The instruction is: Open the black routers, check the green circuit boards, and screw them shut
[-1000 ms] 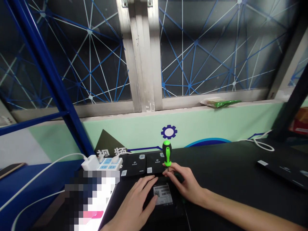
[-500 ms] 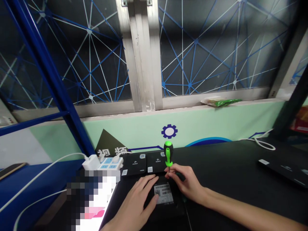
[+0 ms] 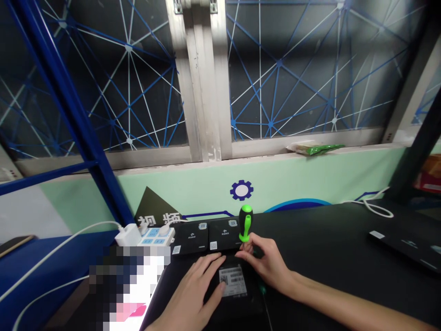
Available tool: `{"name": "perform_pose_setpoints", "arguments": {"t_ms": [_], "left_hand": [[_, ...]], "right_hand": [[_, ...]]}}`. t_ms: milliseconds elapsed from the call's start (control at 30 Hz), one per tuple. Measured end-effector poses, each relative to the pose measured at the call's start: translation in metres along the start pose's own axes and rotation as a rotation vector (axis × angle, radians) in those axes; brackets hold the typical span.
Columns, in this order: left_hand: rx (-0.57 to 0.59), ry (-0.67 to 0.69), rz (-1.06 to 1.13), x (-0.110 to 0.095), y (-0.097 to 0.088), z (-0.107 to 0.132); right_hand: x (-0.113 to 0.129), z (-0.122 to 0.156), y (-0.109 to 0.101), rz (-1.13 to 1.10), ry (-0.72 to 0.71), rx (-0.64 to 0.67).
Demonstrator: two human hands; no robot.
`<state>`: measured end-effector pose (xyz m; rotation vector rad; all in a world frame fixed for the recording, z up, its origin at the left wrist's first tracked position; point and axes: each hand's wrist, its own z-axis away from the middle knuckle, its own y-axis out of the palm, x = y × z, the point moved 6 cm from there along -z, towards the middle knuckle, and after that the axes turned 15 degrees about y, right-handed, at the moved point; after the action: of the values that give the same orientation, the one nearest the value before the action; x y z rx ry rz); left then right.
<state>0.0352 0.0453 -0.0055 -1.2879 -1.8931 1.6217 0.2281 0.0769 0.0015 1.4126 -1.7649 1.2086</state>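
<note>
A screwdriver (image 3: 245, 224) with a black and bright green handle stands nearly upright, leaning slightly right, over the far right corner of a black box-shaped device. My right hand (image 3: 267, 257) pinches it low, just below the green collar; the tip is hidden by the fingers. Flat on the black device (image 3: 234, 305) rests my left hand (image 3: 196, 292), fingers stretched and thumb at the edge of its white printed label (image 3: 233, 281). Beside the device's right edge lies a second, thin tool (image 3: 262, 288) with a dark green part and a long shaft.
Two black boxes (image 3: 190, 238) sit side by side behind the device. At left are a power strip (image 3: 156, 236) with plugs and white cables, and a blurred bright screen (image 3: 138, 285). Another flat black device (image 3: 406, 246) and a white cable (image 3: 377, 210) lie at right.
The screwdriver's handle has shifted slightly right and tilted a little. My right fingers have moved up closer beneath the collar. My left hand stays in place on the device.
</note>
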Motion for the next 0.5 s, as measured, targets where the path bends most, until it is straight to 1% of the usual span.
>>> {"name": "perform_pose_setpoints", "arguments": {"t_ms": [233, 400, 500], "left_hand": [[0.013, -0.001, -0.008, 0.0, 0.0, 0.0], [0.002, 0.007, -0.005, 0.001, 0.001, 0.0], [-0.014, 0.019, -0.007, 0.001, 0.001, 0.0]], "right_hand": [[0.004, 0.002, 0.002, 0.048, -0.027, 0.036], [0.012, 0.005, 0.003, 0.024, -0.088, 0.127], [0.011, 0.004, 0.003, 0.004, -0.066, 0.129]]}}
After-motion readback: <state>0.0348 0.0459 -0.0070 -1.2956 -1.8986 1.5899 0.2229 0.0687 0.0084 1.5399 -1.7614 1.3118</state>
